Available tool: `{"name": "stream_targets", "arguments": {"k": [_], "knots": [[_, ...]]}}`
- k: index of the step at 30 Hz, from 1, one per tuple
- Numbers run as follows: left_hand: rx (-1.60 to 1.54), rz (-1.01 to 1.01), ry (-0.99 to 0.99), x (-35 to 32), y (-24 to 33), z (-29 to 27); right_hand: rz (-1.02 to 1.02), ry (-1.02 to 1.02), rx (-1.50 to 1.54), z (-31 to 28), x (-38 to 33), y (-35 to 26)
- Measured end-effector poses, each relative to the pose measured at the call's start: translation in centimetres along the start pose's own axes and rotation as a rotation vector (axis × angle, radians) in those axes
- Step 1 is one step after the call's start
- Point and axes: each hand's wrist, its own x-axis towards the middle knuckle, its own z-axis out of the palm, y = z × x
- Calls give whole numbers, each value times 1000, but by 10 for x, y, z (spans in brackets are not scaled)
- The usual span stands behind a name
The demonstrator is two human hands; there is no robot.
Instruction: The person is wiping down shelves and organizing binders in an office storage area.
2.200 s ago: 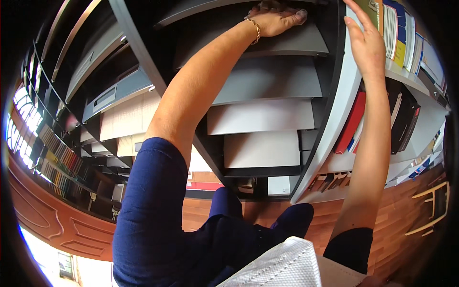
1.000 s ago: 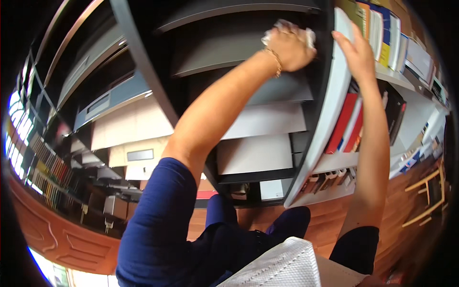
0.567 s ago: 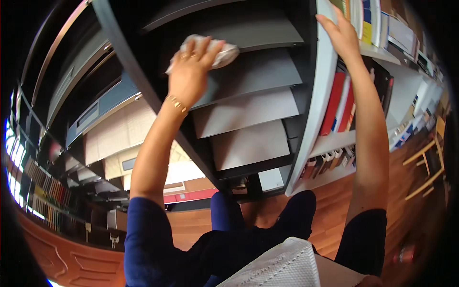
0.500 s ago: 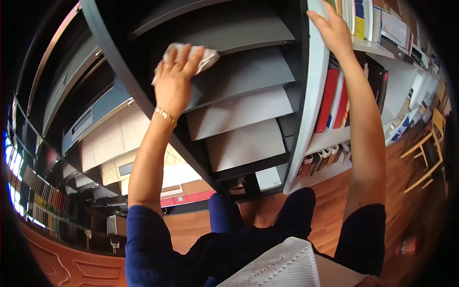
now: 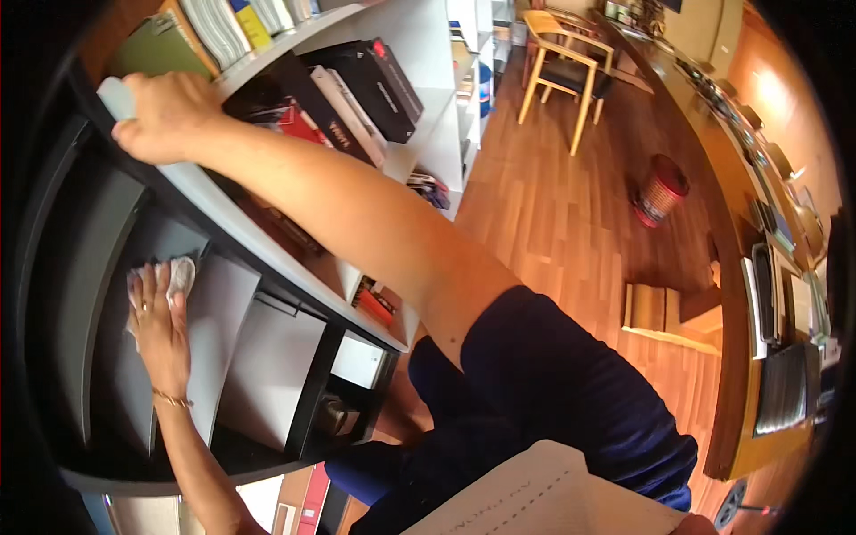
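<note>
A crumpled white cloth (image 5: 182, 276) lies under the fingers of my left hand (image 5: 160, 325), which presses it onto one of the sloping grey shelves (image 5: 201, 334) in the dark rack. The fingers reach over the cloth, close to the shelf's right end. A gold bracelet circles that wrist. My right hand (image 5: 169, 116) is wrapped round the front edge of the pale upright panel (image 5: 116, 98) between the rack and a white bookcase (image 5: 437, 116). Its thumb lies on the rack side.
Books and dark binders (image 5: 379, 94) fill the bookcase compartments beside my right forearm. Farther off stand a wooden chair (image 5: 566, 76), a red canister (image 5: 662, 192) and a small wooden step (image 5: 669, 312) on the wood floor. A long counter (image 5: 727, 374) with folders curves along the right.
The view has swung to the right, bringing in the floor and counter. My left hand has slid the cloth toward the shelf's right end. My right hand still grips the panel.
</note>
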Motion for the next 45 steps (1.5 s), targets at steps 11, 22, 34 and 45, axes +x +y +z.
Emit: {"name": "stream_targets", "arguments": {"k": [11, 22, 34, 45], "knots": [[-42, -36, 83, 124, -90, 90, 5, -53, -10, -18, -8, 10], [-100, -363, -425, 117, 30, 39, 30, -5, -72, -26, -16, 31], [-13, -125, 51, -44, 5, -5, 104, -36, -35, -18, -11, -10], [227, -272, 172, -115, -20, -28, 59, 47, -29, -17, -14, -6]]}}
